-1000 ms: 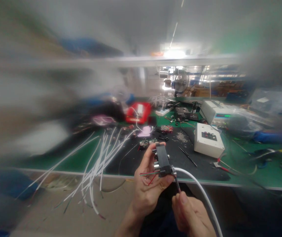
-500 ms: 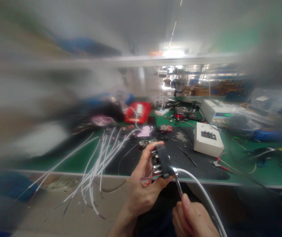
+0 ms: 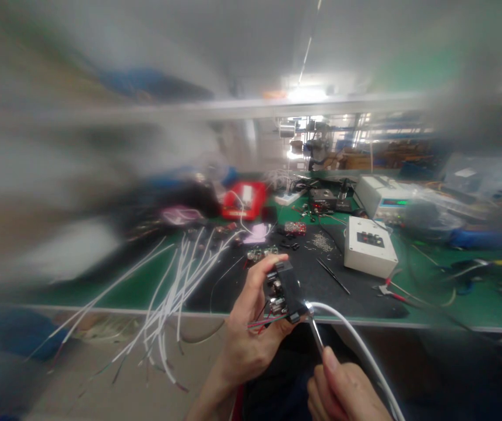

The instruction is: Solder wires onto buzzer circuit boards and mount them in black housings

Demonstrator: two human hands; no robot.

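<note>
Tilted further, the black box (image 3: 294, 286) fills the curled left hand (image 3: 251, 336); the right hand (image 3: 344, 386), closed on a tool (image 3: 316, 334), hides its lower end

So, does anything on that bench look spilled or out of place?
Two things, mildly: tiny silvery pieces lie loosely scattered on the black mat, as if spilled, and white cables dangle untidily over the green bench's front edge. Both may be deliberate; I see no clear damage.
</note>
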